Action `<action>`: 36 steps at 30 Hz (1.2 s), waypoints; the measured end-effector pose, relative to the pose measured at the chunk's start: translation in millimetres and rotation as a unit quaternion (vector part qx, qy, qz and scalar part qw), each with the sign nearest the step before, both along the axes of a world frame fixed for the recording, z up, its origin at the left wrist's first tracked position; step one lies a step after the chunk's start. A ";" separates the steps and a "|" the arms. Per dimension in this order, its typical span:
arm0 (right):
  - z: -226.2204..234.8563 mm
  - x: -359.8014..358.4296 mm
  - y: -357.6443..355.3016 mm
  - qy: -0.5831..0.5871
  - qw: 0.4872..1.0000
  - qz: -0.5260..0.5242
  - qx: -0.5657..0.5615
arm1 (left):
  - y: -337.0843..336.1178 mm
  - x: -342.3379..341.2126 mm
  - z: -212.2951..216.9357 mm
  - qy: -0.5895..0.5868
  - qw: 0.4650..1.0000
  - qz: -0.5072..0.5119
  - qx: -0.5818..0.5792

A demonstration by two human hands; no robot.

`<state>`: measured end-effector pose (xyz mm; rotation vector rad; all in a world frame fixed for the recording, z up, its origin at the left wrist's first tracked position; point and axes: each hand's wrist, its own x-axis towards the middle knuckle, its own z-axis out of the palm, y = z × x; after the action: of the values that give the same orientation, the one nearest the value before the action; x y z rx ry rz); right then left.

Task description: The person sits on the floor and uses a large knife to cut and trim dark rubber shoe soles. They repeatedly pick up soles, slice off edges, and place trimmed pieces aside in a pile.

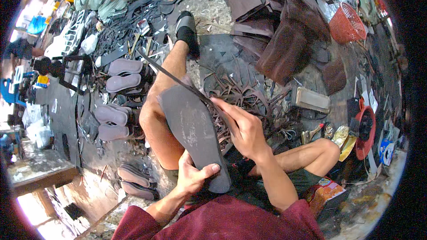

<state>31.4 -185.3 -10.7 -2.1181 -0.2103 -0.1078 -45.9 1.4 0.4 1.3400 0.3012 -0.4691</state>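
My left hand [196, 176] grips the heel end of a large grey shoe sole [189, 122], thumb on its face and fingers underneath. The sole lies tilted over my lap, its broad toe end against my raised leg. Along its upper right edge runs a thin dark strip [167, 72], whose free end sticks out past the toe. My right hand [244, 131] is closed at that edge, fingertips pressing on the strip. Whether a tool is also inside that hand is hidden.
Stacked grey soles [125, 74] stand left of my leg. Curled dark offcuts [242, 91] lie beyond my right hand. Brown sheets [284, 49] are heaped at the far right, near a red basket [348, 23]. A pale block [312, 99] lies right of the offcuts.
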 end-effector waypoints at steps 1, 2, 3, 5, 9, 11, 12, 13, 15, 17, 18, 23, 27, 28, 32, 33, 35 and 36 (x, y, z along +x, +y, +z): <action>1.1 7.4 2.9 -0.028 0.999 0.014 0.030 | 4.7 -2.0 -3.6 -0.007 0.999 -0.026 0.025; 1.7 16.2 8.3 -0.056 0.996 0.031 0.063 | 14.1 2.6 1.2 -0.008 0.996 -0.059 0.063; 2.5 22.2 12.5 -0.084 0.991 0.049 0.097 | 20.1 5.0 7.0 -0.047 0.998 -0.038 0.030; 31.3 -10.3 11.7 0.034 0.988 0.065 0.135 | 33.8 8.1 22.2 -0.127 0.991 0.011 -0.032; 41.7 -50.9 20.0 0.108 0.978 0.073 0.165 | 50.7 34.1 34.5 0.033 0.996 0.074 -0.031; 30.9 -74.5 10.1 0.120 0.978 0.075 0.155 | 49.8 33.3 36.8 0.071 0.989 0.078 -0.107; 24.5 -88.6 -8.2 0.132 0.983 0.079 0.105 | 50.5 37.3 37.2 0.078 0.988 0.054 -0.125; 18.8 -97.7 -23.8 0.146 0.983 0.091 0.062 | 52.7 35.8 37.7 0.087 0.986 0.037 -0.135; 22.4 -107.2 -47.7 0.104 0.989 0.104 -0.029 | 51.9 29.3 30.7 0.110 0.984 0.031 -0.133; 33.1 -90.0 -57.1 0.073 0.986 0.134 -0.060 | 50.3 25.7 23.7 0.104 0.989 -0.004 -0.103; 44.1 -77.2 -60.4 0.104 0.979 0.158 -0.070 | 51.3 25.4 25.4 0.080 0.994 -0.030 -0.072; 68.7 -27.5 -45.1 0.148 0.962 0.202 -0.108 | 44.7 30.9 32.1 0.074 0.990 -0.083 -0.085; 78.9 12.2 -26.7 0.202 0.916 0.313 -0.146 | 38.7 33.0 29.9 0.112 0.984 -0.132 -0.050; 80.1 21.3 -23.9 0.226 0.899 0.346 -0.147 | 39.4 34.4 31.1 0.100 0.979 -0.177 -0.021; 62.9 13.2 -47.3 0.229 0.921 0.316 0.012 | 53.0 44.5 17.1 0.048 0.950 -0.306 -0.042; 65.0 -3.9 -60.6 0.210 0.939 0.266 0.054 | 69.9 54.0 8.7 0.255 0.889 -0.265 -0.271; 81.3 -33.5 -66.1 0.353 0.911 0.085 0.194 | 81.0 42.3 -13.5 0.121 0.851 -0.202 -0.469; 91.1 -44.8 -48.5 0.337 0.912 0.002 0.234 | 67.3 34.2 -23.6 0.155 0.855 -0.132 -0.476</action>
<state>-13.4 -233.8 80.3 -1.5622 0.2097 0.5253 -11.7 68.6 -23.2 0.3181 0.1057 -0.9231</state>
